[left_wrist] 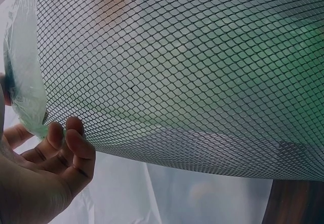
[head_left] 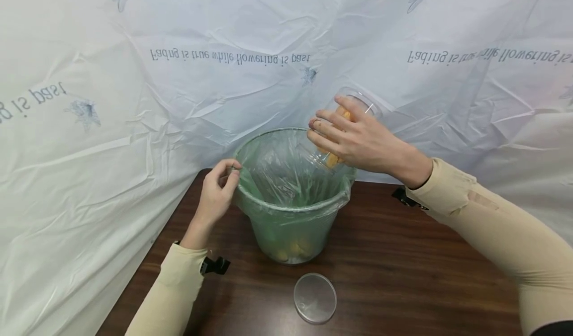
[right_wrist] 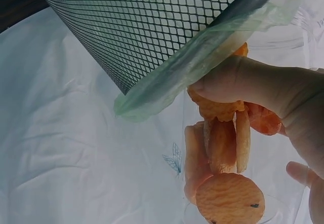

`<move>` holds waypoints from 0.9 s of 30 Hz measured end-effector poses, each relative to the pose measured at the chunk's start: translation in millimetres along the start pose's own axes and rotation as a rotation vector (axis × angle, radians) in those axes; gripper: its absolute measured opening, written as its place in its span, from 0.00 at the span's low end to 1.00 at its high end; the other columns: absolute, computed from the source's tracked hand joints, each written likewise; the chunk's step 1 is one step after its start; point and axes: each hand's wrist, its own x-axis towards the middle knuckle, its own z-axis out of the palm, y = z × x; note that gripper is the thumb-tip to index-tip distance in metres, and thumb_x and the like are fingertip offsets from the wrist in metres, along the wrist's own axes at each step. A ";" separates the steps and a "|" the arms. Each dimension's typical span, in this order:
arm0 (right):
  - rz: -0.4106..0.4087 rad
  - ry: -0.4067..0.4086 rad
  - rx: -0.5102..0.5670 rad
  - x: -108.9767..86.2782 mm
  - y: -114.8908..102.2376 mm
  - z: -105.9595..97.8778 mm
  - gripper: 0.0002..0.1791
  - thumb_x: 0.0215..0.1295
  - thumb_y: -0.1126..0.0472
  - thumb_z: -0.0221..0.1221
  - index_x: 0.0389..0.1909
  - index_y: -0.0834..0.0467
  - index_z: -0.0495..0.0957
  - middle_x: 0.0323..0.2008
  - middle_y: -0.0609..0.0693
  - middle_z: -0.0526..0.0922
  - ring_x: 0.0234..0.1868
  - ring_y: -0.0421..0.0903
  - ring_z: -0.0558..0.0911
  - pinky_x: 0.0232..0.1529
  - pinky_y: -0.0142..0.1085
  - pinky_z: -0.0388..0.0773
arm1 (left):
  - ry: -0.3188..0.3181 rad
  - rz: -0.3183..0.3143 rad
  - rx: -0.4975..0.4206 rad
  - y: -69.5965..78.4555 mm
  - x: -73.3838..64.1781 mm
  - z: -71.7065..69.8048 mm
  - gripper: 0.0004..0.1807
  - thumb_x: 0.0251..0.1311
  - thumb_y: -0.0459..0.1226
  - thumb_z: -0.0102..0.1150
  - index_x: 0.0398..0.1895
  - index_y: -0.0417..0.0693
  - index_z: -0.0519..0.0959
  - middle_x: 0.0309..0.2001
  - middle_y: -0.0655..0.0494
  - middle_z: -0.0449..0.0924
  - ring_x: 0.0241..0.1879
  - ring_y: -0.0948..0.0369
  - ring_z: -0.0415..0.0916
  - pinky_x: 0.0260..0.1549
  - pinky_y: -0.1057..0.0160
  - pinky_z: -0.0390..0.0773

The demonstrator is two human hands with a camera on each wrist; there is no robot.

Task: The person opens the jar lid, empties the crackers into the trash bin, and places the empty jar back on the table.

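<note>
A mesh waste bin (head_left: 293,231) stands on the table, lined with a thin green bin bag (head_left: 282,172) folded over its rim. At the bin's left rim, my left hand (head_left: 218,189) pinches the bag's edge between thumb and fingers. My right hand (head_left: 353,139) grips a clear jar (head_left: 372,106), tilted with its mouth down toward the bin's opening at the right rim. Orange round crackers (right_wrist: 230,198), looking like biscuits or chips, lie inside the jar, as the right wrist view shows. Blurred yellowish pieces (head_left: 297,249) show through the bin's lower wall.
A clear round lid (head_left: 315,298) lies on the dark wooden table (head_left: 403,256) in front of the bin. White printed sheeting (head_left: 215,87) hangs behind the bin and along the left side, close to the bin and the right hand.
</note>
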 end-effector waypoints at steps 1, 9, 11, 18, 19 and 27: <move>-0.006 -0.001 -0.006 0.1 0.1 -0.2 0.22 0.71 0.69 0.43 0.63 0.59 0.71 0.60 0.56 0.77 0.61 0.55 0.73 0.66 0.58 0.62 | 0.000 0.001 -0.001 0.3 0.2 0.2 0.10 0.67 0.28 0.47 0.45 0.30 0.76 0.27 0.52 0.69 0.27 0.65 0.68 0.28 0.67 0.71; -0.022 0.003 -0.040 2.7 -1.1 -0.1 0.21 0.72 0.65 0.43 0.63 0.58 0.70 0.59 0.54 0.77 0.61 0.54 0.74 0.63 0.56 0.64 | 0.000 -0.004 0.006 -0.5 -0.8 0.6 0.11 0.68 0.29 0.46 0.45 0.31 0.76 0.27 0.51 0.69 0.28 0.64 0.69 0.29 0.67 0.71; -0.028 -0.002 -0.043 2.5 -1.2 -0.5 0.21 0.71 0.64 0.44 0.63 0.58 0.70 0.59 0.55 0.77 0.61 0.54 0.74 0.63 0.56 0.64 | 0.000 -0.008 0.006 -0.9 -1.3 0.9 0.11 0.68 0.29 0.46 0.45 0.31 0.76 0.27 0.52 0.69 0.28 0.64 0.69 0.29 0.67 0.71; -0.031 -0.036 -0.010 4.2 0.8 -4.7 0.23 0.69 0.69 0.50 0.64 0.59 0.70 0.60 0.56 0.77 0.62 0.55 0.74 0.67 0.55 0.62 | 0.002 -0.010 0.014 -1.1 -1.9 1.0 0.11 0.67 0.29 0.47 0.45 0.31 0.76 0.27 0.53 0.69 0.28 0.64 0.70 0.28 0.67 0.71; -0.031 -0.037 -0.010 5.3 0.9 -5.5 0.23 0.68 0.70 0.52 0.63 0.59 0.71 0.60 0.56 0.77 0.62 0.55 0.74 0.67 0.55 0.62 | 0.003 -0.010 0.014 -1.1 -2.0 1.0 0.11 0.67 0.29 0.47 0.45 0.31 0.76 0.27 0.53 0.69 0.28 0.64 0.70 0.28 0.67 0.71; -0.024 0.006 -0.027 11.4 1.7 -7.5 0.26 0.61 0.68 0.62 0.61 0.59 0.72 0.58 0.55 0.78 0.61 0.54 0.75 0.67 0.55 0.62 | 0.004 -0.012 0.000 0.4 -2.5 0.3 0.11 0.68 0.29 0.47 0.45 0.31 0.76 0.27 0.53 0.70 0.29 0.64 0.71 0.30 0.67 0.72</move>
